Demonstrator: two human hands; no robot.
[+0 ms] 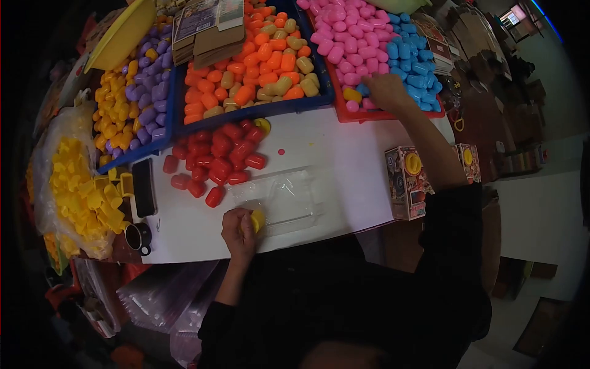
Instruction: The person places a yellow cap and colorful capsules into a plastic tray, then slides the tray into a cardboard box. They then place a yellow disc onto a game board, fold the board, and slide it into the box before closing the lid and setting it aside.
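Yellow piece grasped by left hand beside clear tray; beyond tray, capsules apparently being picked by right hand — grip can't be told — clean pinch needed.

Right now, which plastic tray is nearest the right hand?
The red plastic tray, directly under the right hand; both blue plastic trays sit further left.

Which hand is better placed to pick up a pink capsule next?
Probably the right hand: it reaches over the red tray, right by the pink capsules, while the left hand holds a yellow piece by the clear plastic tray.
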